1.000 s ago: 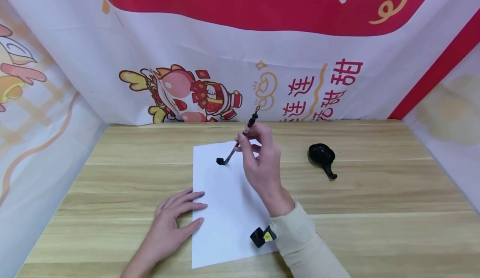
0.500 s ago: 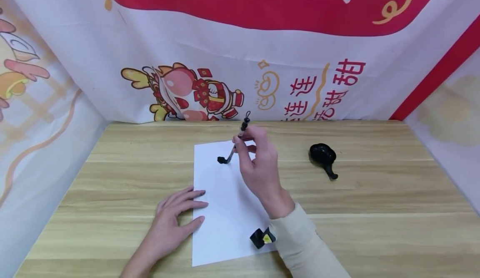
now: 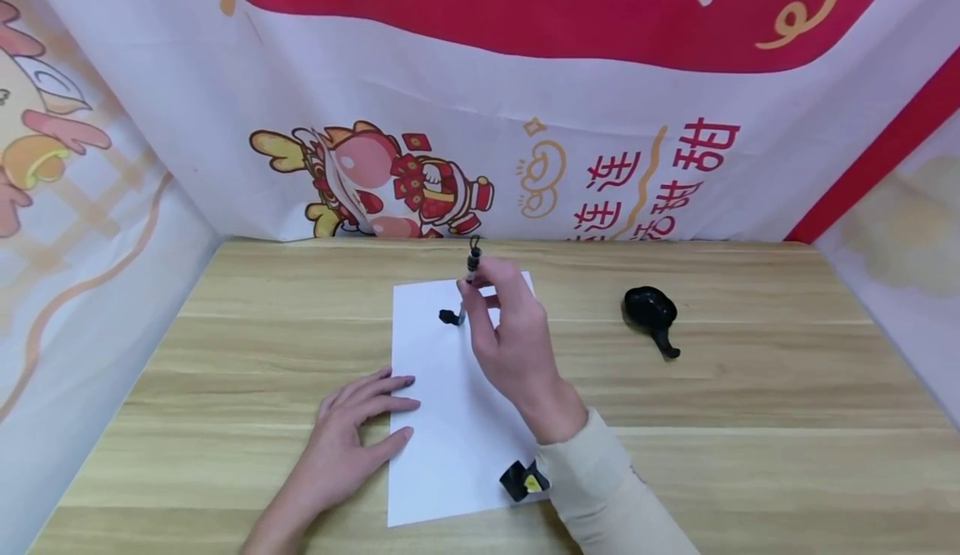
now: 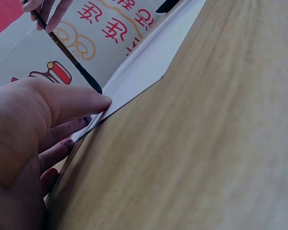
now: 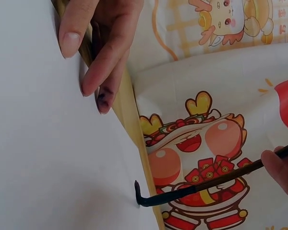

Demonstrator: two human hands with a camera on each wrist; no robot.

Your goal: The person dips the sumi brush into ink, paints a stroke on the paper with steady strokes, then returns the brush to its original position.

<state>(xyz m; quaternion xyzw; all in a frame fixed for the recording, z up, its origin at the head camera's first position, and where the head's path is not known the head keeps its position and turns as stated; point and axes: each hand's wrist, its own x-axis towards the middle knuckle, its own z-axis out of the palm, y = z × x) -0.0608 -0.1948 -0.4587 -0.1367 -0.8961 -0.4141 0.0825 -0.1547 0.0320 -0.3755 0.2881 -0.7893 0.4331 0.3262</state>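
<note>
My right hand point(image 3: 513, 347) pinches the handle of a dark ink brush point(image 3: 473, 263) between thumb and fingers. In the head view the handle stands nearly upright. Its black bristles point(image 5: 165, 197) bend against the white paper point(image 3: 442, 422) beside a short black ink stroke point(image 3: 448, 317) near the sheet's upper left. My left hand point(image 3: 352, 438) lies at the paper's left edge, fingers spread and fairly straight, with thumb and fingertips on the sheet. Dark ink stains point(image 5: 104, 96) show on one of its fingers in the right wrist view.
A glossy black ladle-shaped dish point(image 3: 650, 309) with a short curved handle sits right of the paper. A small black piece with a yellow patch point(image 3: 522, 480) shows by the right cuff, over the paper's lower right. Printed cloth point(image 3: 420, 72) hangs behind the wooden table point(image 3: 750, 472).
The brush handle has swung from leaning right to nearly upright, its top moving left. My right hand has shifted slightly left. My left hand stays at the paper's edge.
</note>
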